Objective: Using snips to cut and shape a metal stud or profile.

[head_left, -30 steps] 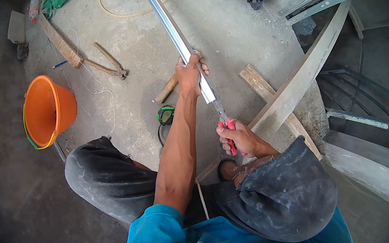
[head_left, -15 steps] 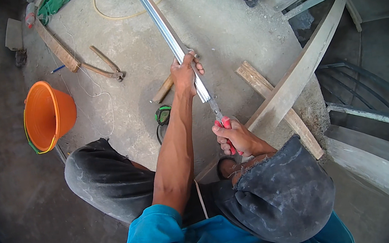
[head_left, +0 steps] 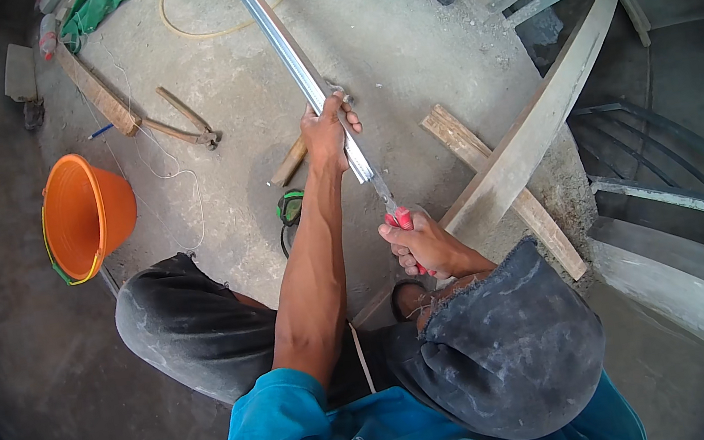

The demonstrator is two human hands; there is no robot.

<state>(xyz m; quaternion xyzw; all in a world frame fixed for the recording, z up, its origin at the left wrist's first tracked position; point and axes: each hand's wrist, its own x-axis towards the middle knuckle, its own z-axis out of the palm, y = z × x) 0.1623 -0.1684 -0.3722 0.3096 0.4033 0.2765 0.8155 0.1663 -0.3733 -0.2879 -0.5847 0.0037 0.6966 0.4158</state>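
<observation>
A long silver metal channel (head_left: 282, 45) runs from the top of the view down toward me. My left hand (head_left: 329, 131) grips its near end, arm stretched out. My right hand (head_left: 417, 245) is closed around the red handles of metal snips (head_left: 393, 210), whose blades meet the cut end of the channel just below my left hand. I crouch on a concrete floor, with both knees in dusty dark trousers below my arms.
An orange bucket (head_left: 86, 214) lies on its side at left. A hammer (head_left: 186, 126), a wooden stick (head_left: 95, 89), a green tape measure (head_left: 290, 208), wooden planks (head_left: 500, 186) and a yellow hose (head_left: 208, 24) lie around. Curved concrete steps (head_left: 673, 202) drop away at right.
The channel and both hands sit slightly lower and more to the left in view; the snips stay at the channel's end.
</observation>
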